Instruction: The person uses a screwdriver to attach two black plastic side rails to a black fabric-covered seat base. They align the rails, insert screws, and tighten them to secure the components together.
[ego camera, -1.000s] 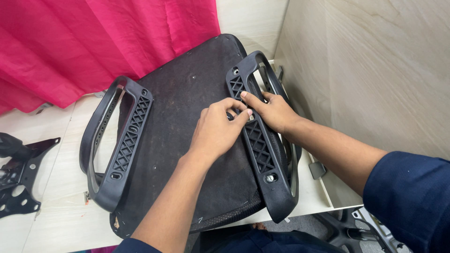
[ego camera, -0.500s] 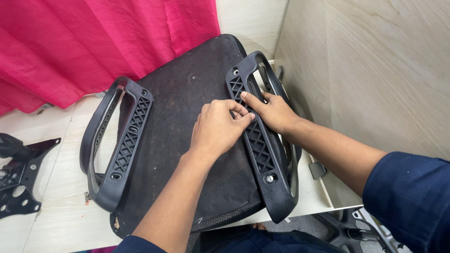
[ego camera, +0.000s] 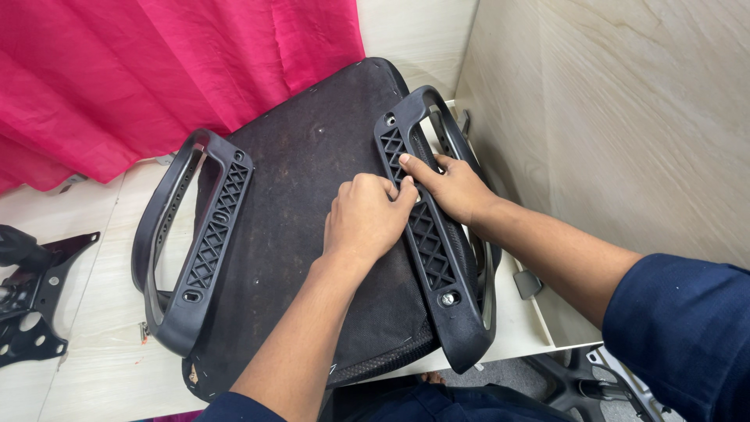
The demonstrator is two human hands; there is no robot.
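Fingers on one of two armrests

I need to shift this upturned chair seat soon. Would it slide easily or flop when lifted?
The chair seat looks rigid, so probably no flop. Its two armrests offer grips. It overhangs the table edge near the person, so it might tip if pulled further.

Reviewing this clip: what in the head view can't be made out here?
- What the left hand and right hand pinch on the right armrest: covered by the fingers.
- Whether the left armrest carries screws: holes too small and dark.
- The black metal bracket: cut off by the left edge.
- The chair base beneath the table: mostly hidden by the sleeve and bottom edge.
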